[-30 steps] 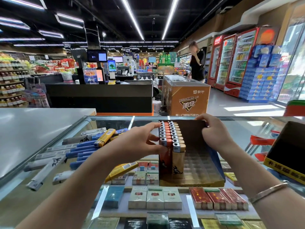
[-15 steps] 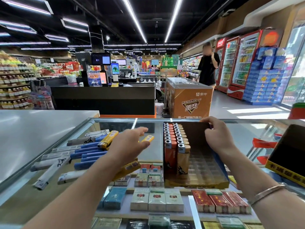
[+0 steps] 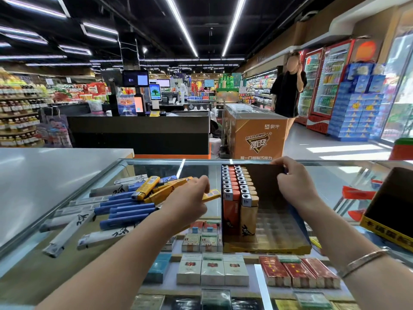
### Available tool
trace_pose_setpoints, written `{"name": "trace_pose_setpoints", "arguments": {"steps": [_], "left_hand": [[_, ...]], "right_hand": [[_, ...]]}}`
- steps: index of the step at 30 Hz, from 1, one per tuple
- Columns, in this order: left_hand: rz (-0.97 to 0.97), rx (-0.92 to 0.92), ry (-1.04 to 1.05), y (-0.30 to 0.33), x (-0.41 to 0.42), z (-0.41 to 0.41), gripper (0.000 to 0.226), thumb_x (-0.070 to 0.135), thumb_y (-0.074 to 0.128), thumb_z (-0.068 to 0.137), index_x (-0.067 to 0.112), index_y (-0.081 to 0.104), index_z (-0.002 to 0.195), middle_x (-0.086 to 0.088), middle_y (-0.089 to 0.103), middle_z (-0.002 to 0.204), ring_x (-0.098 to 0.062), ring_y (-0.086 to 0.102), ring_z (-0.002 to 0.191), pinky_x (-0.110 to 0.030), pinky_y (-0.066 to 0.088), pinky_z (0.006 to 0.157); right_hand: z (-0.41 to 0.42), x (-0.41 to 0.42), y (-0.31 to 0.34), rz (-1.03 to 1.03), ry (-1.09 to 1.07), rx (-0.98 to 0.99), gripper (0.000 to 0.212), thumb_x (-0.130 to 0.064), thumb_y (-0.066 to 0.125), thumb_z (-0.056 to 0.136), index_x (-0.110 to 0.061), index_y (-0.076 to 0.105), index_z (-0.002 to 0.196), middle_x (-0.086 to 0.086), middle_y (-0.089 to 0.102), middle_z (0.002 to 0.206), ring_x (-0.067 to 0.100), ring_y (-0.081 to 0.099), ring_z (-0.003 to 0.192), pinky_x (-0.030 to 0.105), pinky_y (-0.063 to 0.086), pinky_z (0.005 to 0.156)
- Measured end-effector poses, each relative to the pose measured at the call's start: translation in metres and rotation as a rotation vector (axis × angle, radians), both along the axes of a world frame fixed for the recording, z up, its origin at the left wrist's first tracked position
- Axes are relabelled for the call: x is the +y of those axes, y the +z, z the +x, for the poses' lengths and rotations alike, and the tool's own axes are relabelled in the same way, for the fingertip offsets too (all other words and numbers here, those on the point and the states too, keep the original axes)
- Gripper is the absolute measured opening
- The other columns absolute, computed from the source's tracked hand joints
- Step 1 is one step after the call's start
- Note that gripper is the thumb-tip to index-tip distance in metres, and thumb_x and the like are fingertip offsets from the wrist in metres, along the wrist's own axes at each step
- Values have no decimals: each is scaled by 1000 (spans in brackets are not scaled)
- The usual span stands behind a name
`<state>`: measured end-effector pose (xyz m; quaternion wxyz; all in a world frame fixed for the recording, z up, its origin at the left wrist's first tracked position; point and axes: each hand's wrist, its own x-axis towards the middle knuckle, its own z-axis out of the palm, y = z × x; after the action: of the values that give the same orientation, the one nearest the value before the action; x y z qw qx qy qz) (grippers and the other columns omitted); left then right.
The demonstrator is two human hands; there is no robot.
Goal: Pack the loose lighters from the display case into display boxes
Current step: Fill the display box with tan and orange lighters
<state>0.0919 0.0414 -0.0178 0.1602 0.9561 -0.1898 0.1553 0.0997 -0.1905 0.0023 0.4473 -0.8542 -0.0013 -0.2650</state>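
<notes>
Two rows of lighters (image 3: 239, 193), one orange and one tan, stand upright along the left side of the display box (image 3: 274, 233), which sits on the glass tabletop (image 3: 324, 175). The right hand (image 3: 292, 186) grips the box's far wall with curled fingers. The left hand (image 3: 190, 202) pinches a yellow lighter (image 3: 212, 195) just left of the box. More loose lighters (image 3: 125, 206), blue, white and yellow, lie in a heap on the glass further left. Cigarette packs (image 3: 212, 270) fill the shelf under the glass. A second box (image 3: 393, 211) with a yellow edge sits at the far right.
</notes>
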Motion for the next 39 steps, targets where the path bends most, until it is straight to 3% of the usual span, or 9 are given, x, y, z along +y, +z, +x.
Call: {"name": "trace_pose_setpoints", "arguments": {"steps": [2, 5, 10, 15, 22, 27, 31, 35, 39], "left_hand": [[-29, 23, -2, 0, 0, -1, 31, 7, 57, 81, 23, 41, 101, 4, 44, 99, -12, 52, 78, -30, 53, 70], [-79, -45, 36, 6, 0, 0, 28, 10, 52, 85, 20, 40, 109, 4, 35, 102, -8, 46, 71, -20, 42, 57], [-124, -220, 244, 28, 36, 0, 3, 19, 46, 91, 16, 47, 93, 0, 43, 93, -10, 47, 70, -26, 46, 64], [124, 36, 362, 26, 64, 6, 14, 27, 43, 94, 21, 54, 98, 0, 57, 87, -14, 55, 79, -32, 50, 73], [462, 75, 430, 11, 58, 15, 31, 28, 41, 94, 18, 46, 123, -7, 44, 126, -24, 36, 117, -36, 36, 90], [315, 209, 437, 10, 58, 18, 40, 48, 41, 91, 22, 44, 122, -7, 42, 128, -26, 36, 120, -41, 34, 96], [277, 144, 404, 10, 55, 18, 27, 46, 42, 91, 21, 45, 102, -4, 52, 108, -18, 42, 92, -35, 37, 86], [194, 110, 322, 10, 54, 14, 26, 49, 45, 91, 27, 39, 103, 5, 48, 93, -14, 40, 89, -36, 35, 88], [29, 194, 236, 14, 51, 10, 34, 49, 58, 84, 31, 37, 103, 12, 48, 84, -11, 50, 84, -28, 43, 74]], "right_hand": [[0, 0, 0, 0, -2, -5, 38, 6, 42, 79, -18, 60, 103, 5, 60, 94, 23, 53, 91, 33, 48, 70], [0, 0, 0, 18, 11, 4, 38, 6, 41, 80, -18, 59, 103, 6, 59, 96, 24, 53, 92, 40, 53, 75], [0, 0, 1, 22, 17, -3, 37, 7, 41, 79, -20, 58, 99, 7, 60, 98, 24, 53, 92, 42, 52, 78], [-1, 1, 2, 36, 29, -6, 38, 8, 40, 78, -17, 59, 99, 8, 60, 96, 25, 54, 92, 42, 52, 78], [-1, 0, 2, 33, 38, 2, 37, 9, 40, 78, -15, 59, 98, 9, 60, 92, 26, 55, 91, 39, 52, 75], [0, 0, 2, 39, 40, 6, 37, 9, 40, 78, -15, 59, 100, 8, 60, 93, 26, 55, 92, 46, 53, 78], [0, 0, 1, 42, 41, 0, 36, 8, 40, 79, -16, 58, 98, 7, 59, 93, 25, 54, 92, 48, 53, 79], [0, 0, 1, 48, 49, 2, 36, 8, 40, 80, -18, 57, 98, 1, 57, 88, 22, 54, 90, 47, 54, 78], [1, 0, 1, 41, 46, -6, 36, 7, 40, 81, -19, 56, 99, 2, 56, 89, 23, 53, 92, 42, 54, 76]]}}
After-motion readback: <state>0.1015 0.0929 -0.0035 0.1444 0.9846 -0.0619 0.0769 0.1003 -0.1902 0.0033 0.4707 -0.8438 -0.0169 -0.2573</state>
